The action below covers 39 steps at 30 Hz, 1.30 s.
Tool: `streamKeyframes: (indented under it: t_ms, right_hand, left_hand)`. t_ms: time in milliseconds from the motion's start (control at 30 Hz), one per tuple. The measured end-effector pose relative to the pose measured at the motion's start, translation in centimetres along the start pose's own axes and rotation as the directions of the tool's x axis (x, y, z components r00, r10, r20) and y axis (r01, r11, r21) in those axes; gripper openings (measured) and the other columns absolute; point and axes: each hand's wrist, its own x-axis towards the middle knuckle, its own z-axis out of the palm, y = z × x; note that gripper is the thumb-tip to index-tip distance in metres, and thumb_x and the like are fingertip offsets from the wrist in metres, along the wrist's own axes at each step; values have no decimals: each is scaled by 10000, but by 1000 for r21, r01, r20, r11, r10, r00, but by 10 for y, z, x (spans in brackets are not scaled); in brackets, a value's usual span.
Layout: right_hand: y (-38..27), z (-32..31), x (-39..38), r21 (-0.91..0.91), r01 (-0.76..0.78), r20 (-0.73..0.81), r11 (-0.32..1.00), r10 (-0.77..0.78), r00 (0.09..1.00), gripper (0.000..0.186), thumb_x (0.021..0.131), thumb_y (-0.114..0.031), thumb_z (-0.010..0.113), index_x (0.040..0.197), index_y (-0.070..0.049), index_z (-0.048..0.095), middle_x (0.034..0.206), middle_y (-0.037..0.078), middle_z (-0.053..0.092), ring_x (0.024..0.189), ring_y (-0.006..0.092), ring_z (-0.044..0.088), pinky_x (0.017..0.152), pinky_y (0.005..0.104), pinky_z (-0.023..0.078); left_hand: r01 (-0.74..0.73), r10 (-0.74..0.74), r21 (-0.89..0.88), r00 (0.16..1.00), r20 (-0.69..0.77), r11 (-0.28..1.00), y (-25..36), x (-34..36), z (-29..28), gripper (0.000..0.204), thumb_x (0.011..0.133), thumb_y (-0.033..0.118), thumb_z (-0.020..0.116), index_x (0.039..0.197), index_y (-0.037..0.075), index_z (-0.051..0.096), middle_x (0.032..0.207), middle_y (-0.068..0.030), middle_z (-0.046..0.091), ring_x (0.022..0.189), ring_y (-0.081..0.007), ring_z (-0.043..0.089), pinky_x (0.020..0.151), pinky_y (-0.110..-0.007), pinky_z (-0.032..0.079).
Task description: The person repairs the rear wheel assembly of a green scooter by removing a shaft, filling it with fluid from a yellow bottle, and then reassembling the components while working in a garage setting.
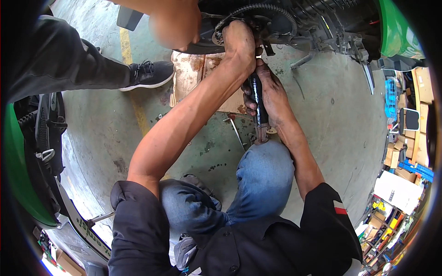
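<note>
Both the left hand [240, 38] and the right hand [272, 93] are working near twelve o'clock. The right is wrapping snugly round a black tool [258, 106] at one, seemingly bracing its lower end on the knee [267, 168]; the left's fingers are hiding against the motorbike [317, 30], their grip unclear. Cardboard [187, 70] and someone's shoe [154, 74] are crowding eleven.

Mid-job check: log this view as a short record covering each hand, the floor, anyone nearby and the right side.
Left hand: up against the dark machinery, near a corrugated hose; fingertips hidden
Right hand: wrapped around a black cylinder with a metal lower end
Floor: thin metal rod; stained cardboard
Nearby person: dark shoe at cardboard's left edge
Right side: blue crate
</note>
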Motion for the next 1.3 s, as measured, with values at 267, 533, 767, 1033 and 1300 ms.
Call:
streamKeyframes:
  t_ms: [267, 533, 767, 1033, 1300]
  right_hand:
    - [-1, 3, -1, -14, 6, -13, 1000, -7, 1000, 507, 983, -626, 448, 1018, -124, 509, 675, 14, 494, 434, 114, 450, 387, 276, 344]
    - [-5, 1, -2, 34, -13, 17, 999, 13, 1000, 454, 996, -581, 460, 981, -128, 455, 677, 22, 507, 454, 126, 472, 396, 297, 404]
    - [-5, 2, -3, 34, -39, 22, 999, 38, 999, 451, 988, -592, 465, 988, -141, 457, 678, 16, 509, 446, 124, 478, 395, 295, 413]
    - [-4, 2, -2, 48, -20, 29, 999, 19, 999, 459, 995, -589, 449, 988, -131, 464, 680, 19, 513, 441, 120, 480, 387, 285, 409]
    - [-2, -2, 1, 33, -26, 23, 999, 26, 999, 459, 1000, -586, 443, 989, -128, 471, 677, 16, 512, 441, 121, 479, 389, 289, 417]
  left_hand:
    - [-19, 19, -7, 1000, -9, 1000, -3, 4, -4, 163, 712, 63, 380, 815, 88, 504, 687, -32, 430, 531, -154, 352, 484, -299, 273]
    - [-17, 17, 34, 1000, -13, 999, -3, 5, -4, 161, 707, 44, 388, 817, 91, 495, 702, -41, 449, 530, -157, 371, 472, -301, 287]
    - [7, -7, -4, 998, -55, 1000, -1, 6, -4, 206, 834, 95, 440, 778, 9, 618, 660, -88, 548, 504, -194, 440, 459, -350, 335]
    - [35, -33, 22, 998, -52, 999, -1, 3, 0, 114, 702, 70, 388, 781, 127, 447, 668, -7, 372, 501, -137, 333, 461, -290, 246]
    - [58, -52, 53, 994, -100, 997, 0, -3, 4, 96, 712, 97, 396, 788, 124, 448, 674, -11, 374, 507, -148, 353, 463, -310, 257]
